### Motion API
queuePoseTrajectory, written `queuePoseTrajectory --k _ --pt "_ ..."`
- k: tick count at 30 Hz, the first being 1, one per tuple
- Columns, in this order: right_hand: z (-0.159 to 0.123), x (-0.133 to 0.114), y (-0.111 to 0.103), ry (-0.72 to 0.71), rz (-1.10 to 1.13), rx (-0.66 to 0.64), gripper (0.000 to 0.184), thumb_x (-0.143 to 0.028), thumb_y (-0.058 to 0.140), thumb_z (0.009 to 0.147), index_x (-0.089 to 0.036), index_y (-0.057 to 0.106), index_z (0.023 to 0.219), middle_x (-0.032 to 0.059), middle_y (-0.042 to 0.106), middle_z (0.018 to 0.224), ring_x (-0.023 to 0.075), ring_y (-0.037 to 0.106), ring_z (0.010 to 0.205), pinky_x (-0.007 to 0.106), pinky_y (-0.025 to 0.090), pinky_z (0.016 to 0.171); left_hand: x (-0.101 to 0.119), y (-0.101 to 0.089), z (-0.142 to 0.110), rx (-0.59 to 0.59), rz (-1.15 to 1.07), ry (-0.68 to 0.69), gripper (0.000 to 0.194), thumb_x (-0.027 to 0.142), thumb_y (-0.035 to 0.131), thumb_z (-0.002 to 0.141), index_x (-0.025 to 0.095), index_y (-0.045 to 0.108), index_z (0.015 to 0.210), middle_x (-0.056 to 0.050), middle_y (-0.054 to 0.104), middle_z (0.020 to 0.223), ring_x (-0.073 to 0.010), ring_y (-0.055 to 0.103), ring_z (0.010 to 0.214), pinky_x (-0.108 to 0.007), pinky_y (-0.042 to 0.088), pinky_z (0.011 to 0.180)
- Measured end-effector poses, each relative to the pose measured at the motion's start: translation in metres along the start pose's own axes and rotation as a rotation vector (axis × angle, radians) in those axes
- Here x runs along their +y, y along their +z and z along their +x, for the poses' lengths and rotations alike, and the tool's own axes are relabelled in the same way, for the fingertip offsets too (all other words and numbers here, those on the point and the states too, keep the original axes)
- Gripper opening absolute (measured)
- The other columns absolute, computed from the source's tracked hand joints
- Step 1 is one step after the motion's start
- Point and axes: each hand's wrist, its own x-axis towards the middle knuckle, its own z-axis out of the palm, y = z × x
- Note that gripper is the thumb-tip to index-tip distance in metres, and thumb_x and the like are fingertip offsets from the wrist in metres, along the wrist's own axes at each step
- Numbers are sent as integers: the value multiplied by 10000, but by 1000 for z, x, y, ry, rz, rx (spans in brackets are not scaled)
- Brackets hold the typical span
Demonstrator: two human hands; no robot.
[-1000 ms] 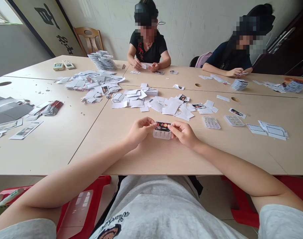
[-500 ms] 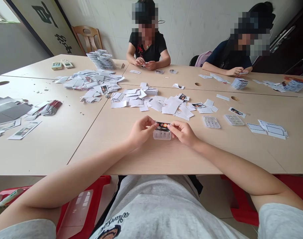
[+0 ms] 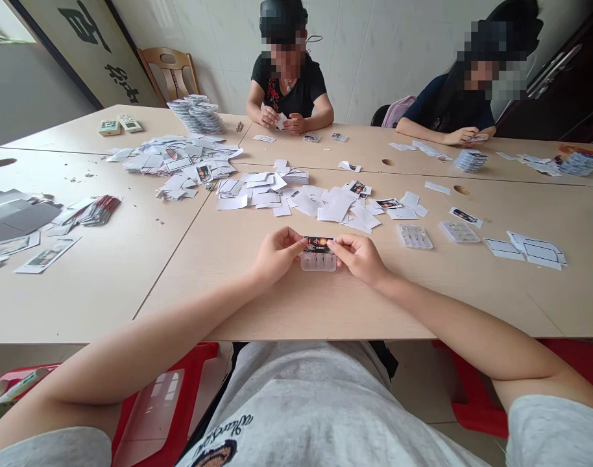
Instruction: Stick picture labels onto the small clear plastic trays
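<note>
A small clear plastic case (image 3: 318, 263) with several compartments sits in front of me, small dark items showing through it. Across its upper half lies a black printed label (image 3: 318, 244) with a bright orange spot. My left hand (image 3: 279, 256) pinches the label's left end, thumb on top and fingers curled. At the opposite end, my right hand (image 3: 357, 257) presses the label with the thumb, its other fingers folded beside the case. Two similar clear cases, one nearer (image 3: 415, 237) and one farther right (image 3: 459, 232), rest on the table.
Loose white cards (image 3: 335, 205) spread beyond my hands, with a larger paper heap (image 3: 180, 155) to the left. Stacked cases (image 3: 196, 115) stand at the back. Two people sit across the table (image 3: 189, 285), handling small cards. Blank labels (image 3: 537, 250) lie at right.
Both my hands stay on the label and case, almost unmoved. The person opposite has raised and tilted a white card. The view has shifted slightly.
</note>
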Motion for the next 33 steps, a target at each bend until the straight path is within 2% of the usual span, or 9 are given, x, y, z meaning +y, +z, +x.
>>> queuePoseTrajectory --k 9,20,33 --pt "-2 -7 1 38 -31 24 353 -453 570 825 -170 541 615 -11 548 485 105 480 439 227 335 468 -1 4 0 57 51 5 231 329 663 728 154 518 689 -4 599 684 -136 569 644 -251 462 595" --pt "-3 -9 2 11 -63 60 330 -351 555 822 -181 476 551 -17 526 467 113 482 465 242 375 523 -4 7 -2 107 143 39 246 368 674 724 159 547 700 -24 622 708 -148 580 654 -247 432 588" --pt "-2 -9 3 32 -74 57 321 -367 552 826 -177 498 574 -13 539 468 123 521 459 242 394 521 -7 9 0 134 114 45 257 358 670 717 157 515 675 -10 604 649 -118 537 577 -218 380 525"
